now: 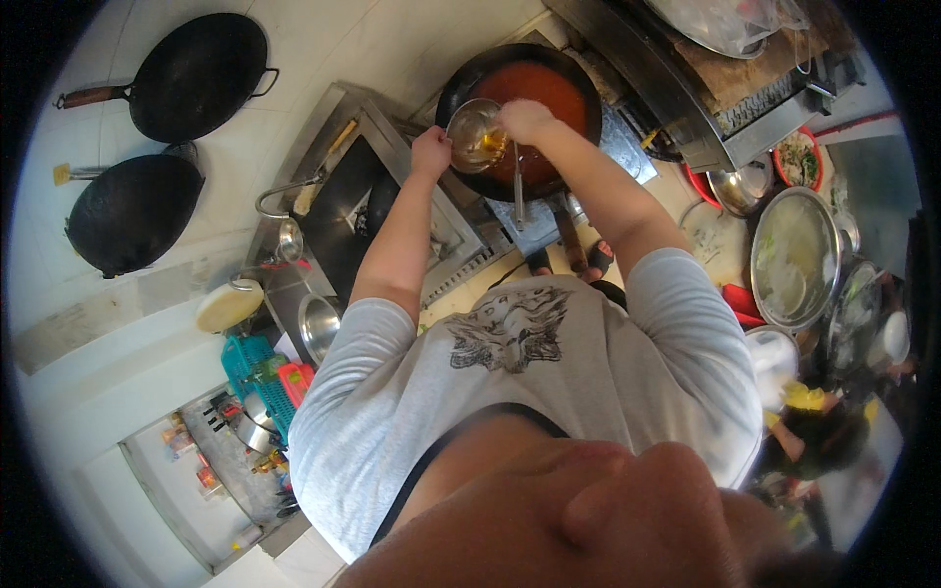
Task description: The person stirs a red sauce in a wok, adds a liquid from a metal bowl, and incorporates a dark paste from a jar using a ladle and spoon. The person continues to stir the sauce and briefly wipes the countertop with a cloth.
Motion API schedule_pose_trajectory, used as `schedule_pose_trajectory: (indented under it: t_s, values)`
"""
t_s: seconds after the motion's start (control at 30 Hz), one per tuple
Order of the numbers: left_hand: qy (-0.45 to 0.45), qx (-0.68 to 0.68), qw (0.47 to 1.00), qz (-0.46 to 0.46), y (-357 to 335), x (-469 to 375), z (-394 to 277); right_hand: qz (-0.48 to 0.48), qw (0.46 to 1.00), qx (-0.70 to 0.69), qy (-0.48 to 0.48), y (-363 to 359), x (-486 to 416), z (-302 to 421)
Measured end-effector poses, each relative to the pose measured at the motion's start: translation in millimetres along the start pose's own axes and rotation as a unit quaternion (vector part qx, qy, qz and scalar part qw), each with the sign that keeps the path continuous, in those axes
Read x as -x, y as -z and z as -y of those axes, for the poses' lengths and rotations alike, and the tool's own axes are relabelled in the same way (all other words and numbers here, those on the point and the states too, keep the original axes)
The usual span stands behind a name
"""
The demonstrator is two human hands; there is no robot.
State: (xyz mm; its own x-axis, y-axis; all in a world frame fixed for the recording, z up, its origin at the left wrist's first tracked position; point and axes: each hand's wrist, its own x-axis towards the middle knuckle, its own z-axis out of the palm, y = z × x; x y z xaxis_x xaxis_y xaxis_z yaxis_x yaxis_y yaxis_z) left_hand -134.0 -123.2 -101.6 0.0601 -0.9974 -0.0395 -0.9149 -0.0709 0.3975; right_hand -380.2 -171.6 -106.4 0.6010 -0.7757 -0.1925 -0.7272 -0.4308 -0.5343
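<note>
A large black wok [450, 88] holds a reddish-orange liquid [544, 81]. Over its left side is a round metal bowl [470, 132] with some yellow liquid in it. My left hand [431, 152] is closed on the bowl's left rim. At the bowl's right edge is my right hand [525, 121], its fingers curled down at the rim; what it grips is hidden. Just below that hand a metal utensil handle [518, 195] slants down across the wok's near rim.
A steel stove [448, 242] stands left of the wok, and two more woks [198, 77] hang on the wall. To the right are a large steel pot [795, 257] and a red-rimmed bowl of food [800, 158]. Another person's hand [790, 441] shows at lower right.
</note>
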Motion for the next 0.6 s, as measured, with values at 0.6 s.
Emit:
schedule_pose_trajectory:
  t_s: [0.6]
  values:
    - [-0.008,0.013,0.999,0.035,18.9,7.7,-32.0,-0.032,0.981,0.106,0.162,49.4,16.0,7.7]
